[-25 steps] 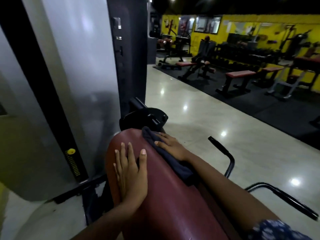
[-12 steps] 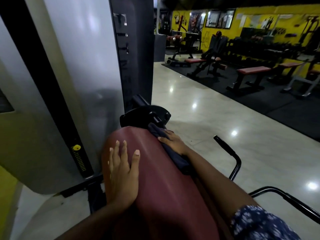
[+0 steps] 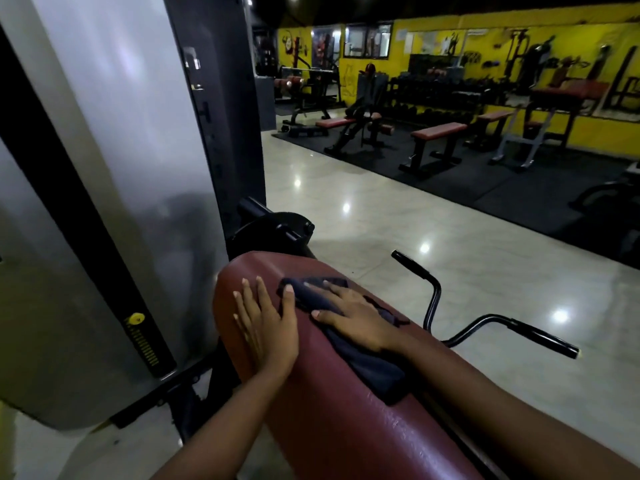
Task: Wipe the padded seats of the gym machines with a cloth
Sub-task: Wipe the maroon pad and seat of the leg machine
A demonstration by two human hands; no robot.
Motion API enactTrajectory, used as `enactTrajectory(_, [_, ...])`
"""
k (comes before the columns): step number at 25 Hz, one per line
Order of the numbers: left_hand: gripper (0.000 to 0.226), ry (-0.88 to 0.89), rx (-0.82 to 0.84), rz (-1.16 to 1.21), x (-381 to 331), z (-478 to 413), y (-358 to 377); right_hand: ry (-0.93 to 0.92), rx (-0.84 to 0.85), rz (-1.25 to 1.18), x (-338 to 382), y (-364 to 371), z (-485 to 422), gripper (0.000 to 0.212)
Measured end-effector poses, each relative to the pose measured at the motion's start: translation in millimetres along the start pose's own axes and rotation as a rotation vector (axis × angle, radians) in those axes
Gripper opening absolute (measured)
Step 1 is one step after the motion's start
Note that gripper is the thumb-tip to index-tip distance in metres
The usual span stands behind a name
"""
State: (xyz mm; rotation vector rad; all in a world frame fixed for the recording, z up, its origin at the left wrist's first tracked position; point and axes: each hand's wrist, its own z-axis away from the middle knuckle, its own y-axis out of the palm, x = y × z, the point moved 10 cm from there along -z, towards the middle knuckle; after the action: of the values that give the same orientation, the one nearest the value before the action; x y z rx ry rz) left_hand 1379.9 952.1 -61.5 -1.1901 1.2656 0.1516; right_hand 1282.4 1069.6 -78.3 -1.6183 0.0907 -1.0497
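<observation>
Padded seat [image 3: 346, 427] bears left hand [image 3: 268, 327] flat; right hand [image 3: 356, 317] presses cloth [image 3: 374, 368], fingers [image 3: 336, 292] straight.

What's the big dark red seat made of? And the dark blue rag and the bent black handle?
The dark red padded seat looks like vinyl or faux leather: smooth, slightly shiny, scuffed. The dark blue rag seems soft fabric: matte, draping limply over the pad. The bent black handle is probably painted metal tube: thin, with a faint glint.
</observation>
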Motion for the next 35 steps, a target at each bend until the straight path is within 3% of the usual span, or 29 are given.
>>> enactTrajectory(3, [0.089, 0.231, -0.015, -0.013, -26, 48, 4, 0.030, -0.023, -0.187, -36, -10, 5, 0.065])
enactTrajectory(6, [0.087, 0.428, 0.028, -0.070, -46, 79, 14, 0.230, 0.014, -0.211, -104, -19, 17, 0.057])
enactTrajectory(9, [0.085, 0.491, 0.024, -0.136, -49, 79, 13, 0.393, -0.013, -0.171, -140, -20, 32, 0.058])
enactTrajectory(12, [0.077, 0.492, 0.046, -0.166, -52, 79, 17, 0.293, -0.038, -0.045, -107, -18, 53, 0.058])
enactTrajectory(16, [0.073, 0.587, 0.115, -0.248, -56, 85, 17, 0.178, -0.034, -0.138, -94, -19, 100, 0.062])
enactTrajectory(19, [0.064, 0.947, 0.272, -0.350, -84, 128, 34, 0.374, -0.008, -0.140, -140, -30, 131, 0.093])
enactTrajectory(21, [0.062, 1.121, 0.345, -0.369, -98, 155, 42, 0.490, 0.013, -0.108, -167, -35, 159, 0.075])
enactTrajectory(23, [0.062, 1.174, 0.375, -0.365, -104, 161, 46, 0.588, -0.010, -0.125, -190, -38, 191, 0.057])
enactTrajectory(25, [0.056, 1.163, 0.383, -0.361, -103, 161, 47, 0.691, -0.042, -0.109, -200, -38, 218, 0.068])
enactTrajectory(31, [0.052, 1.142, 0.359, -0.364, -105, 164, 44, 0.697, -0.064, -0.008, -115, -39, 241, 0.059])
enactTrajectory(35, [0.055, 1.176, 0.375, -0.346, -104, 163, 46, 0.733, -0.317, 0.308, -26, -41, 247, 0.054])
